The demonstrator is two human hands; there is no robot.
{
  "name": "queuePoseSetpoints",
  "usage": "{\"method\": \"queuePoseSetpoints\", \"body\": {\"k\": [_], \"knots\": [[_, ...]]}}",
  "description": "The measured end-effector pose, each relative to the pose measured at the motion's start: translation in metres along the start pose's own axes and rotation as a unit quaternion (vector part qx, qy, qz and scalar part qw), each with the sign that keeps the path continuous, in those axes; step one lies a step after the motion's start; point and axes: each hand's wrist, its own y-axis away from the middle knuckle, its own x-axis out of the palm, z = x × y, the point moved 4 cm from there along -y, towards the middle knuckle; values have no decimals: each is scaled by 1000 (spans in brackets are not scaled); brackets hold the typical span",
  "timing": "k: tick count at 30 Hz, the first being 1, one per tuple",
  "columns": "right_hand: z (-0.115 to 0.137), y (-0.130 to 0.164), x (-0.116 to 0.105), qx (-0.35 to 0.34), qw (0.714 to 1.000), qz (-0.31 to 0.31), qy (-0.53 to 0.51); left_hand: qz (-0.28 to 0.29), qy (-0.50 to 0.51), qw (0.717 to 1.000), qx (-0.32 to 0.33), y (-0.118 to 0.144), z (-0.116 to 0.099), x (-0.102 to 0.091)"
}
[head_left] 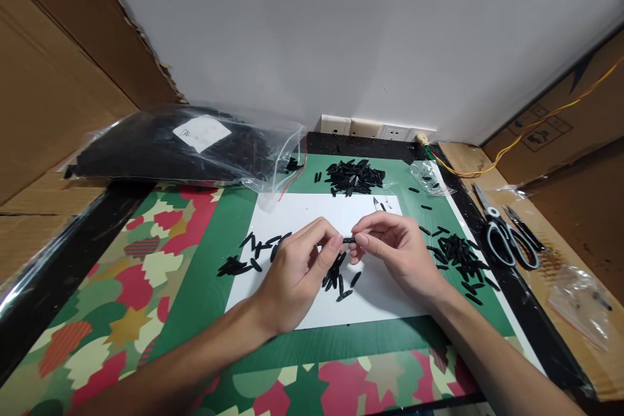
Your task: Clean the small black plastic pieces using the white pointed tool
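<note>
My left hand (pixel 297 266) and right hand (pixel 394 250) pinch one small black plastic piece (pixel 348 240) between their fingers above the white paper sheet (pixel 292 208) at the table's middle, loose black pieces (pixel 336 276) lying beneath.

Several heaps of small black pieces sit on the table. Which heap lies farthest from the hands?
The heap at the back, on the green mat beyond the white sheet, near the wall sockets. The others lie on the sheet under the hands or right of the right hand.

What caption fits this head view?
Both hands, left and right, pinch one small black piece above white paper.
</note>
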Motion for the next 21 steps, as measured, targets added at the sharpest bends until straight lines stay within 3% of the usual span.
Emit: {"method": "queuePoseSetpoints", "body": {"k": [21], "knots": [[-3,-2,-2,7,1000,-7,-26,3,13,1000,26,0,-2,-1]]}}
